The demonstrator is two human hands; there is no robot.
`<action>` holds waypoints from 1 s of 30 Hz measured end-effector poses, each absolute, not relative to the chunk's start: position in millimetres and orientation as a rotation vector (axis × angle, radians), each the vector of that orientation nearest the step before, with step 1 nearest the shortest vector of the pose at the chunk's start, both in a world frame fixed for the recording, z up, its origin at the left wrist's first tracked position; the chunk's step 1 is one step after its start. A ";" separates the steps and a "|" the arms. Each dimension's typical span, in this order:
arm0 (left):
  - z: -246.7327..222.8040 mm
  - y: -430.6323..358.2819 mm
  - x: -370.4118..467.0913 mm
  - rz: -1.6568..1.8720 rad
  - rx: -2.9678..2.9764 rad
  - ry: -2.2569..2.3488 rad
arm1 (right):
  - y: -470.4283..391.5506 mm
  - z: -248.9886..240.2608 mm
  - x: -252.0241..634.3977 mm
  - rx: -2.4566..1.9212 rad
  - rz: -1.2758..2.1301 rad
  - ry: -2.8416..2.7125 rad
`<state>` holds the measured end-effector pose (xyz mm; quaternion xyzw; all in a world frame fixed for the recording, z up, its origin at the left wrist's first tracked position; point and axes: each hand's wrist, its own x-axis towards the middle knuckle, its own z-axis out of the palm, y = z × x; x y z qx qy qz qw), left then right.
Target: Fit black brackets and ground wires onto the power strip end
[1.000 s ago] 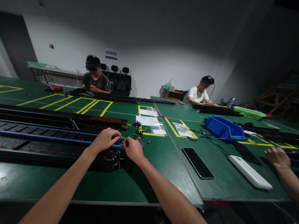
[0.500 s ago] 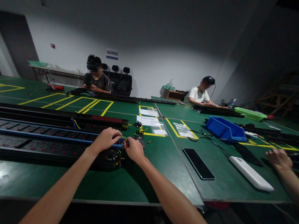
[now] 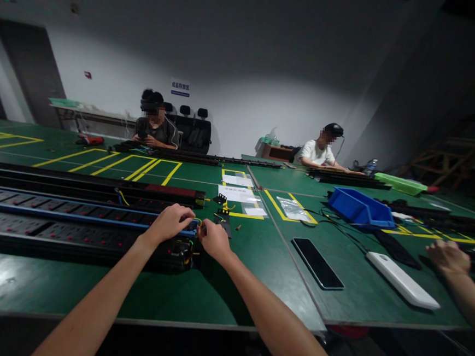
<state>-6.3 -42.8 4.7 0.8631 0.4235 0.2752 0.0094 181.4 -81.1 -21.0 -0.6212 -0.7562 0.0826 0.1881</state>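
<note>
Plainly, the blue-edged strip (image 3: 74,209) was laid on the table (image 3: 253,289), its end topped by the left hand (image 3: 171,223), met by the right hand (image 3: 215,239). Fingers were curled near a yellow-green wire (image 3: 197,220); whether anything was pinched could not be told.

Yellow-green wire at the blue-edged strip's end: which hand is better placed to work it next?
Probably the right hand: it reaches the wire from beyond the end, while the left hand lies over the blue-edged strip, perhaps steadying it.
</note>
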 end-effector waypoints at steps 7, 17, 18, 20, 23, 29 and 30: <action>3.9 -42.3 -7.0 0.872 2.686 1.316 | -82.3 -19.7 181.5 -1.751 0.221 -2.138; 5.4 -43.3 -5.8 0.874 2.672 1.321 | -81.7 -19.3 181.2 -1.756 0.227 -2.147; 5.7 -43.6 -5.7 0.870 2.672 1.323 | -81.4 -20.1 181.1 -1.753 0.224 -2.146; 6.2 -44.2 -5.5 0.863 2.676 1.325 | -80.9 -21.0 181.1 -1.745 0.220 -2.145; 6.9 -45.0 -5.0 0.858 2.676 1.331 | -81.1 -21.0 181.2 -1.743 0.222 -2.142; 5.6 -44.3 -5.4 0.870 2.673 1.335 | -82.8 -19.5 181.2 -1.756 0.232 -2.140; 5.2 -44.0 -5.6 0.868 2.669 1.334 | -83.1 -19.4 181.2 -1.755 0.230 -2.138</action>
